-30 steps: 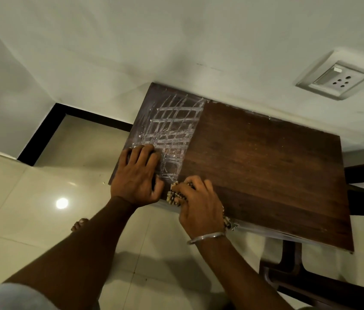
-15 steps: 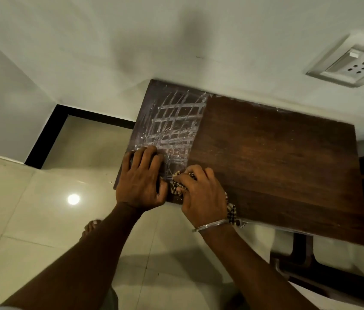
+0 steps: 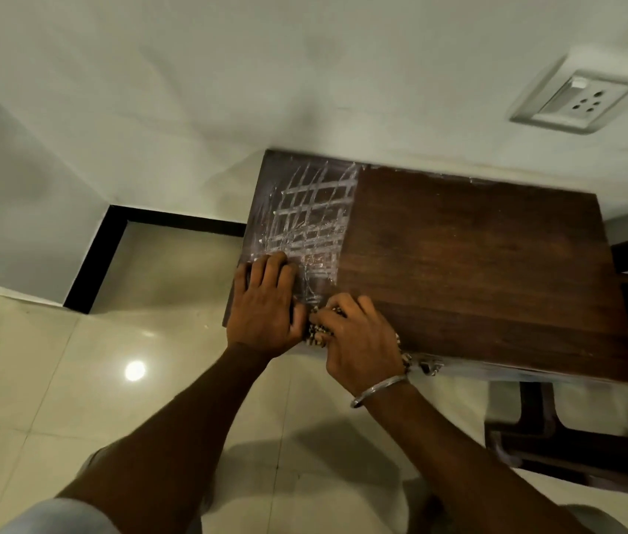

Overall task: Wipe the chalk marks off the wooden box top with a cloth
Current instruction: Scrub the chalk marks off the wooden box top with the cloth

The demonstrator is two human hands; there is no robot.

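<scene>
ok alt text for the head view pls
A person's right hand grips a checked cloth at the near edge of a wooden box top, beside the left hand resting flat on it. White chalk marks cover only its left strip.

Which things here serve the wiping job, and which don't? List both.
Job: wooden box top, chalk marks, cloth gripped by right hand, left hand resting on the top.
Not: wall socket, dark wooden frame, floor tiles.
</scene>
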